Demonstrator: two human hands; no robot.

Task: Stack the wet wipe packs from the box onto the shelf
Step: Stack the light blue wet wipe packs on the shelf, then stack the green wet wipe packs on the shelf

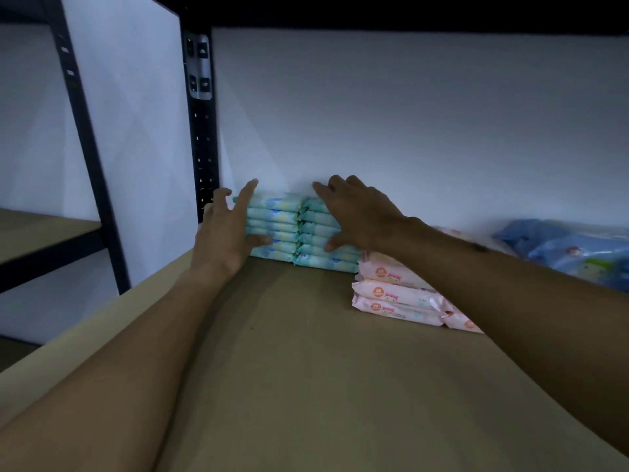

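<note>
Reaching to the back of the shelf (pixel 306 352), both hands frame two side-by-side stacks of teal wet wipe packs (pixel 272 229) standing against the white wall (pixel 408 131), next to the black upright (pixel 204 148). The left hand (pixel 224 233), released with fingers straight and spread, presses the stacks' left end. The right hand (pixel 357 216) lies flat over the right stack, gripping nothing, its thumb touching the front. Pink packs (pixel 394 294) sit just beside them on the right, and blue packs (pixel 571 247) lie farther right.

Matt brown shelf board (pixel 306 352), glossy plastic packs (pixel 272 216)
</note>
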